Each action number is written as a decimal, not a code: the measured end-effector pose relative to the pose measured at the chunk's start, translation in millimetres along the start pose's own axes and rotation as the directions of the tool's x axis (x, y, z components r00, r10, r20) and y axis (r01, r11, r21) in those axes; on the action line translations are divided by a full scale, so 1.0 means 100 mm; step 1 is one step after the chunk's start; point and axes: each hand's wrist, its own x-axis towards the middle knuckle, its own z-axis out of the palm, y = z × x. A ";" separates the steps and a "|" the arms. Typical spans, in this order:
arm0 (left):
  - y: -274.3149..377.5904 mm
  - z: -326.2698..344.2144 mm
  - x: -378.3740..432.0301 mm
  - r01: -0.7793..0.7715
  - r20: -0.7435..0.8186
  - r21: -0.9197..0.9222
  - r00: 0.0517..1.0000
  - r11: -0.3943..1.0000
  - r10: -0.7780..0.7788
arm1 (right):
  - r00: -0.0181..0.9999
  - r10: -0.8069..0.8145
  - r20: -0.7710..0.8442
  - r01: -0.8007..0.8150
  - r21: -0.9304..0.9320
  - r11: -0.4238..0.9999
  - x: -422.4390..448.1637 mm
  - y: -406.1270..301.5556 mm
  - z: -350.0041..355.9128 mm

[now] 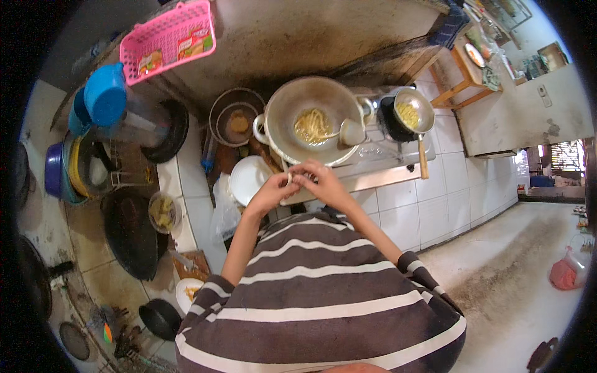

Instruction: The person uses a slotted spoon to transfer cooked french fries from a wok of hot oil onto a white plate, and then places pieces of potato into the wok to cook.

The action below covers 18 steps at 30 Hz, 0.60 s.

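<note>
My left hand (274, 190) and my right hand (325, 185) meet at the fingertips over the near rim of a large metal wok (284, 119). A small pale piece (290, 178), too small to identify, is pinched between them. Some fingers are hidden behind others. Inside the wok, yellowish strands of food (313, 123) lie in shiny liquid. A ladle (352, 133) rests there with its cup against the right wall. Just left of my hands is a white plate (247, 177), partly covered by my left hand.
A small pan (425, 109) of chopped yellow food sits on the stove (387, 161), its wooden handle (423, 156) sticking out over the front edge. A strainer-like bowl (217, 119) stands left of the wok. Further left are a plastic tub of food pieces (163, 212) and a knife (182, 259).
</note>
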 end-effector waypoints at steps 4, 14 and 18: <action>0.04 0.01 0.00 0.073 0.101 -0.027 0.992 0.997 -0.070 | 1.000 0.018 0.011 -0.018 -0.004 1.000 0.02 0.06 0.01; -0.03 0.01 0.00 -0.048 0.046 -0.129 0.997 0.991 0.055 | 1.000 0.021 0.010 -0.021 -0.014 1.000 0.08 0.10 0.05; -0.09 -0.03 0.01 -0.031 0.009 -0.141 0.999 0.990 0.032 | 0.999 0.029 -0.046 -0.029 0.006 1.000 0.11 0.20 0.07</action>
